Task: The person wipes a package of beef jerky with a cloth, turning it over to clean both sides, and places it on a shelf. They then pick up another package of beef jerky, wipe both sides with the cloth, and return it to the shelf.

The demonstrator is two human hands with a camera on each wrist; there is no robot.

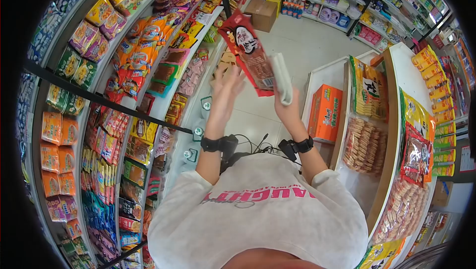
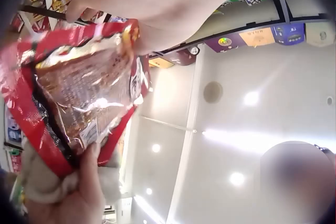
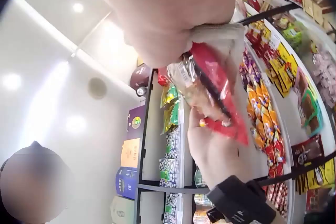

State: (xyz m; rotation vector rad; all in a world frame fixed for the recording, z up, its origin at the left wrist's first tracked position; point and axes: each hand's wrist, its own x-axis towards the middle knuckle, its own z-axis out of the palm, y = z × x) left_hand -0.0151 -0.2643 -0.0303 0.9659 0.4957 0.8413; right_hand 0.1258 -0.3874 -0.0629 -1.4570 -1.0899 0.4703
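A red snack packet [image 1: 259, 68] with a clear window, brown food showing inside, is held up in front of the body. My right hand [image 1: 287, 109] grips its lower end, together with a folded pale cloth [image 1: 282, 80]. In the left wrist view, the right thumb presses on the packet [image 2: 86, 95] near its label, and the cloth [image 2: 39, 174] bunches beneath. My left hand [image 1: 227, 93], slightly blurred, is raised beside the packet with its fingers loosely extended. From the right wrist, the left hand [image 3: 218, 150] overlaps one end of the packet.
Shelves of bagged snacks [image 1: 141, 51] line the left side. To the right, a white display stand [image 1: 384, 165] bears bagged crackers and an orange box [image 1: 325, 113]. A cardboard box [image 1: 260, 14] sits on the tiled floor ahead. Large bottles [image 1: 191, 155] stand by the left shelf base.
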